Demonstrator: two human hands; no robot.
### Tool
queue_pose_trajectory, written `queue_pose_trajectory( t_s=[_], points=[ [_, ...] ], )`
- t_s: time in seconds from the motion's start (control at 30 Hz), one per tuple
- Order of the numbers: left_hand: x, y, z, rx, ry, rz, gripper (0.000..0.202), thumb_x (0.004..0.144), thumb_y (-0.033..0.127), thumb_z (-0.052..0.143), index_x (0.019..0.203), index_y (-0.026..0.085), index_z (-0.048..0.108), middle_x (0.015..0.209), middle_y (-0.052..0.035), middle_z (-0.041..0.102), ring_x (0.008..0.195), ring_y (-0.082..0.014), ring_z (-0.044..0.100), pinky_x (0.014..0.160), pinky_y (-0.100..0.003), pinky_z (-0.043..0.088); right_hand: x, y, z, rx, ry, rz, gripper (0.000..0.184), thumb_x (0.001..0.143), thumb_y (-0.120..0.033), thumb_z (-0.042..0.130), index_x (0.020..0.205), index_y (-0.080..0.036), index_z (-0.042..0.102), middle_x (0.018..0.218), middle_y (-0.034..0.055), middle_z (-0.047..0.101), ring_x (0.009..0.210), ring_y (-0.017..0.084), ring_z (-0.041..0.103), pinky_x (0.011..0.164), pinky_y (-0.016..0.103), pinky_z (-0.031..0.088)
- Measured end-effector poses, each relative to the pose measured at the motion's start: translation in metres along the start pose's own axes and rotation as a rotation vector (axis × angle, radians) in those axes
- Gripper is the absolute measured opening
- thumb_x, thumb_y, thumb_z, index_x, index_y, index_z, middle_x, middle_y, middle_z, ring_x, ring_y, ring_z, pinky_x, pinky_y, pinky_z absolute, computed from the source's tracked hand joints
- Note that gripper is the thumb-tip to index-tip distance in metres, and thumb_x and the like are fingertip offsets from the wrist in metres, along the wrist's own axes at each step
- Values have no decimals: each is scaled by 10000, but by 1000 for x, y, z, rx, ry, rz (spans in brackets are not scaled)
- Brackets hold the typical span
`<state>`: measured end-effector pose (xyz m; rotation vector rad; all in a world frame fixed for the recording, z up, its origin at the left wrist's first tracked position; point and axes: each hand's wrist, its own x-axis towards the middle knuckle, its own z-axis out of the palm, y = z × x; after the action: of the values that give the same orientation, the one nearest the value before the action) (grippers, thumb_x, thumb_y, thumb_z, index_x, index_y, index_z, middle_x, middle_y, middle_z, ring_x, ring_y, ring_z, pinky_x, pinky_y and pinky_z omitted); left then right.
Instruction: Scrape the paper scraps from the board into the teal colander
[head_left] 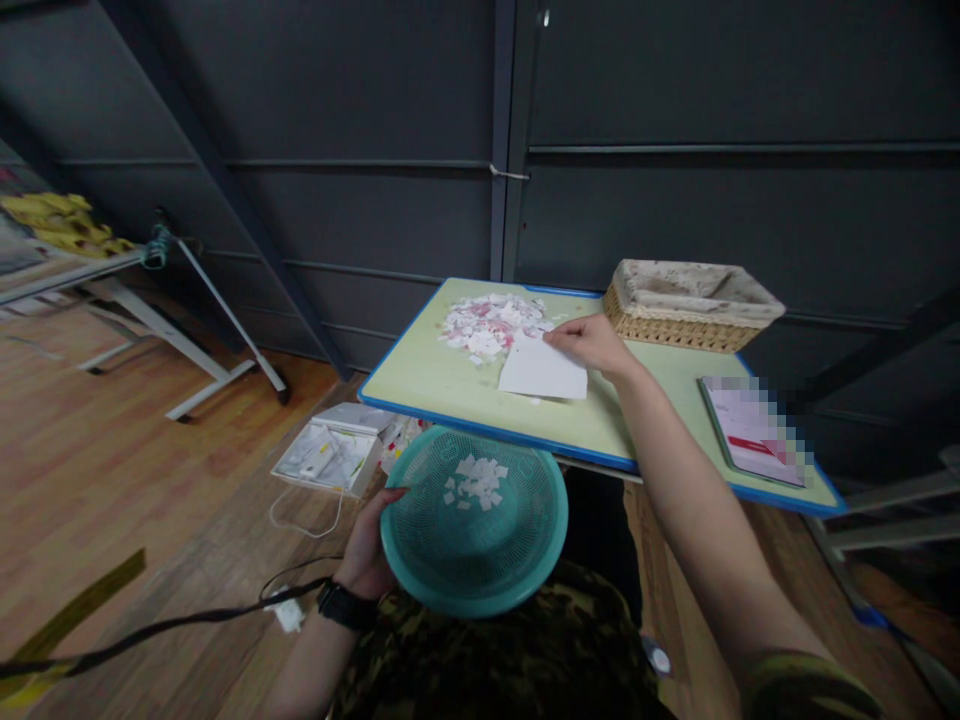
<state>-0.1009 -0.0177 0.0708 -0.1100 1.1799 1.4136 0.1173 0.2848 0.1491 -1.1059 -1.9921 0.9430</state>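
Observation:
My left hand [373, 545] grips the left rim of a green plastic colander [480, 575], thumb over the edge, just below the table's front edge. Small white paper pieces [480, 482] lie inside it. Over the tabletop, my right hand [592, 345] pinches the upper right corner of a white sheet of paper [544, 370], which slants down toward the table. Just beyond the sheet spreads a heap of paper scraps [487, 325], mostly white with some pink.
On the pale yellow table [420, 370] with blue edging stand a lined wicker basket [690, 305] at the back right and a tablet-like device [754, 430] at the right. An open white box [330, 455] with a cable sits on the floor. Another table [120, 265] is at left.

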Motion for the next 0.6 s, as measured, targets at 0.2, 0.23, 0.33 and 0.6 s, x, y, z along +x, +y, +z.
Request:
queue_pose_trajectory(
  t_s=[0.2,0.23,0.33,0.6],
  points=[
    [0,0,1,-15,-12,26,129,788,132,594,855,106,701,667,-95,774,590,-255,733,699,-402,601,-5,-8,-4,156,111,26,470,652,-516,720,853,-94,770,597,37,627,481,100,421,418,236,282],
    [0,0,1,-14,-13,20,142,788,135,594,876,105,703,669,-91,774,596,-258,735,700,-405,600,-6,-9,-8,170,86,32,507,647,-531,730,900,-92,767,588,34,621,465,95,408,405,235,276],
    [-1,0,1,-4,-10,-10,176,794,153,596,918,93,705,721,-111,785,656,-276,747,727,-421,597,-10,-10,-17,181,-49,38,603,591,-540,791,994,-93,752,585,30,623,458,101,432,398,241,309],
    [3,-2,-2,-35,-39,-23,184,789,154,613,937,94,704,764,-121,793,671,-275,750,738,-411,593,-18,-39,14,230,-163,-28,499,581,-558,790,823,-129,711,584,17,614,458,111,477,436,257,361]
  ],
)
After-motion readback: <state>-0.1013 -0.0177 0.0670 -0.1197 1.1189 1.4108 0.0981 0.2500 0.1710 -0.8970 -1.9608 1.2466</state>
